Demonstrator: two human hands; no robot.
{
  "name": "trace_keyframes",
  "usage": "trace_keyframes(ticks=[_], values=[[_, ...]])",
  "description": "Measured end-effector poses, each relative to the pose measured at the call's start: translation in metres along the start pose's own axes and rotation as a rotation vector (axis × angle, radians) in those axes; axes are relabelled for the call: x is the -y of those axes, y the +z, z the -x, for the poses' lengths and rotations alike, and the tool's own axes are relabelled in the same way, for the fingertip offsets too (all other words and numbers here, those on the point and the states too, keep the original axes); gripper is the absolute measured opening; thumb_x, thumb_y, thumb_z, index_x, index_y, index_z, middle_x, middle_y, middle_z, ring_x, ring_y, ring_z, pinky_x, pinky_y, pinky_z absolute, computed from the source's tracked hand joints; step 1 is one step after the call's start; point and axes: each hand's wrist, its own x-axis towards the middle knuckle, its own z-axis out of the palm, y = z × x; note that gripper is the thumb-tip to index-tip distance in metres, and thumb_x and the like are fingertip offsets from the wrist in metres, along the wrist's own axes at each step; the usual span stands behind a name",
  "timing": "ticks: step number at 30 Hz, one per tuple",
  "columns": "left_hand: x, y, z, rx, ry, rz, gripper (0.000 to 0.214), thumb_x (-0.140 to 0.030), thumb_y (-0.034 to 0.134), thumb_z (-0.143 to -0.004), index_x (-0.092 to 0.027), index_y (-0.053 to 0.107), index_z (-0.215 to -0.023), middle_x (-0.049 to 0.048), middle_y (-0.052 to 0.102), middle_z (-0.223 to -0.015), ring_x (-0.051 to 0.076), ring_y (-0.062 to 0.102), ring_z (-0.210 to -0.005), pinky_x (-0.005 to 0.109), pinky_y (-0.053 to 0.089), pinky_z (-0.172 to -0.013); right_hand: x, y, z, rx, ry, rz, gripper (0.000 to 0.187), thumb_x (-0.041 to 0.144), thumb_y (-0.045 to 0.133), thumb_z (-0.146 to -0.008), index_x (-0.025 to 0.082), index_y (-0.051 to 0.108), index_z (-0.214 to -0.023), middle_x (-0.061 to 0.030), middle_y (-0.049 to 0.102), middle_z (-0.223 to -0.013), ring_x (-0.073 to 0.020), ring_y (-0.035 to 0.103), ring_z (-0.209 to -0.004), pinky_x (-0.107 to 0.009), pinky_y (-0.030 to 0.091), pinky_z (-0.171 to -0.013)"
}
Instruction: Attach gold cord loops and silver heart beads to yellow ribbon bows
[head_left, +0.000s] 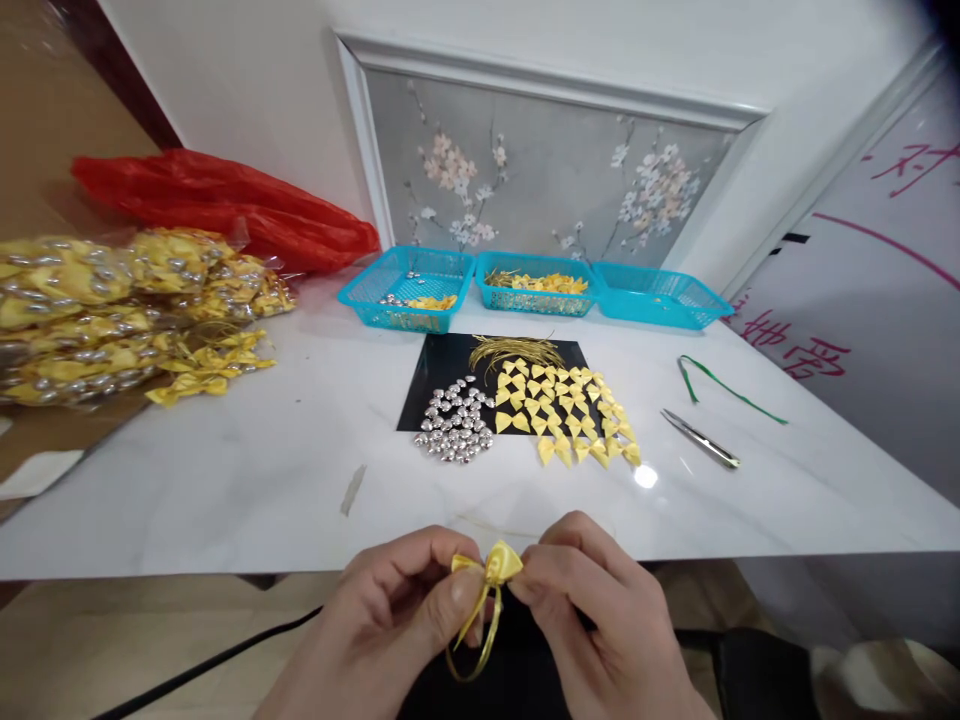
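Note:
Just in front of the table's near edge, a yellow satin bow (504, 563) with a looped gold cord (491, 640) is between my two hands. My left hand (409, 600) pinches the bow's left side between thumb and fingers. Closed at the bow's right wing, my right hand (592, 610) has its thumb and forefinger together there. On and beside a black mat (420, 385) lie rows of yellow bows (577, 405), a heap of silver beads (457, 425) and a bundle of gold cords (517, 350).
Three blue baskets (409, 318) (536, 303) (660, 312) line the wall. Tweezers (701, 438) and a green cord (731, 390) lie right. Bagged bows with beads (82, 320), loose bows (214, 365) and a red bag (225, 205) occupy the left. A grey strip (352, 490) lies nearer.

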Motion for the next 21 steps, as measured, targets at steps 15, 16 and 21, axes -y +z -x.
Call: trace_keyframes(ticks=[15, 16, 21], values=[[0.005, -0.005, -0.002, 0.102, 0.081, -0.162, 0.025, -0.044, 0.073, -0.085, -0.021, 0.072, -0.075, -0.0014, 0.058, -0.067, 0.014, 0.046, -0.063, 0.022, 0.040, -0.060, -0.005, 0.007, 0.008, -0.048, 0.042, -0.043, 0.014, 0.016, 0.056, -0.098, 0.021, 0.063, -0.087, -0.0005, 0.054, -0.074, -0.0125, 0.055, -0.060, -0.022, 0.044, -0.051], [0.004, -0.005, -0.001, 0.102, 0.092, -0.169, 0.025, -0.044, 0.072, -0.085, -0.021, 0.072, -0.075, -0.0019, 0.058, -0.066, 0.014, 0.045, -0.062, 0.022, 0.040, -0.059, -0.005, 0.008, 0.010, -0.054, 0.058, -0.055, 0.015, 0.017, 0.056, -0.098, 0.021, 0.064, -0.086, -0.0007, 0.055, -0.074, -0.0129, 0.055, -0.061, -0.023, 0.044, -0.051], [0.001, -0.004, 0.003, 0.086, 0.096, -0.213, 0.023, -0.043, 0.070, -0.086, -0.022, 0.072, -0.075, -0.0024, 0.058, -0.067, 0.014, 0.044, -0.062, 0.021, 0.039, -0.057, -0.005, 0.011, 0.012, -0.050, 0.082, -0.088, 0.016, 0.018, 0.056, -0.099, 0.023, 0.067, -0.089, -0.0007, 0.057, -0.076, -0.0132, 0.056, -0.064, -0.023, 0.044, -0.053]])
